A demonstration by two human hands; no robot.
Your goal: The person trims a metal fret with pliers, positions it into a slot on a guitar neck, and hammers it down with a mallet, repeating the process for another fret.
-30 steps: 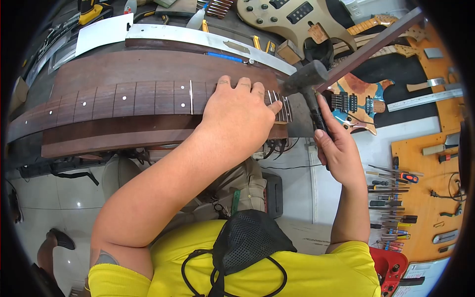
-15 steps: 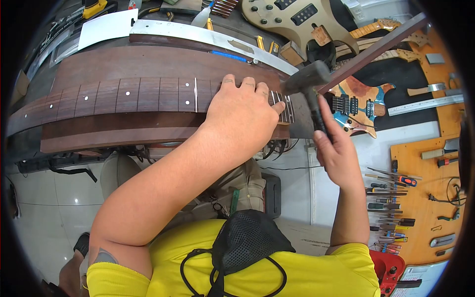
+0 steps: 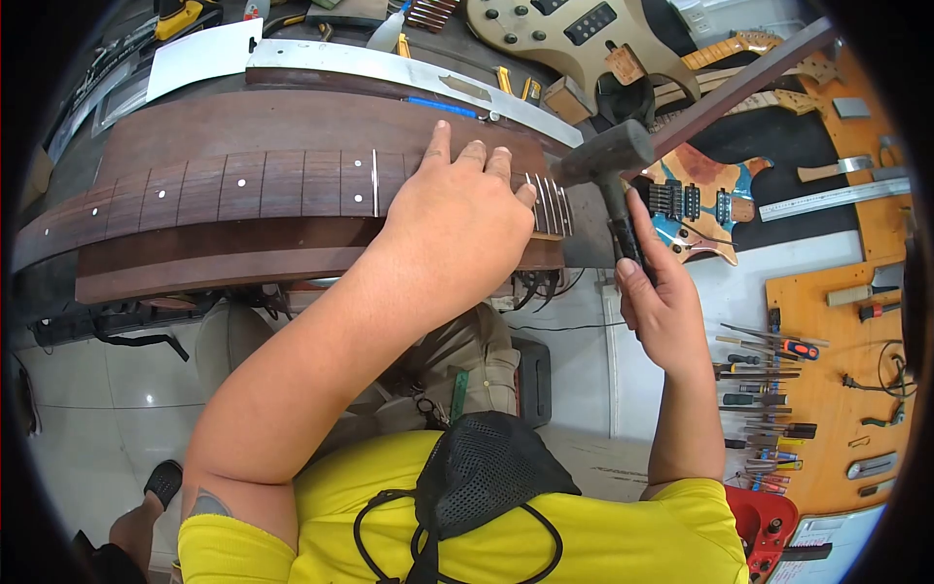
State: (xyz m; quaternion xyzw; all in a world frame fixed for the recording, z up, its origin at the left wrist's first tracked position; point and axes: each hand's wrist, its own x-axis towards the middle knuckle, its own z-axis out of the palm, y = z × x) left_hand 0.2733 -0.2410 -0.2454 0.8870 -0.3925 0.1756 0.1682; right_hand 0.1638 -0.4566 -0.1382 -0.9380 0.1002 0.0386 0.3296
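Observation:
A dark fretboard (image 3: pixel 282 185) with white dot inlays lies on a brown wooden board (image 3: pixel 214 119). Silver frets (image 3: pixel 553 206) cross its right end, and one more fret (image 3: pixel 376 183) sits left of my left hand. My left hand (image 3: pixel 462 209) rests palm down over the fretboard, its fingers spread and pointing to the far edge. In my right hand (image 3: pixel 657 292) is the handle of a black mallet (image 3: pixel 608 154). The mallet's head is raised just right of the fretboard's end, apart from it.
A long metal straightedge (image 3: pixel 389 70) and a blue pen (image 3: pixel 443 108) lie beyond the board. A beige guitar body (image 3: pixel 574 39) is at the back, a blue and tan guitar (image 3: pixel 700 204) at the right. Tools line an orange panel (image 3: pixel 827 341). Another person's foot (image 3: pixel 165 482) shows lower left.
My left hand has shifted slightly left on the fretboard, with its fingers more spread, showing more of the frets at the right. The mallet stays raised in nearly the same place.

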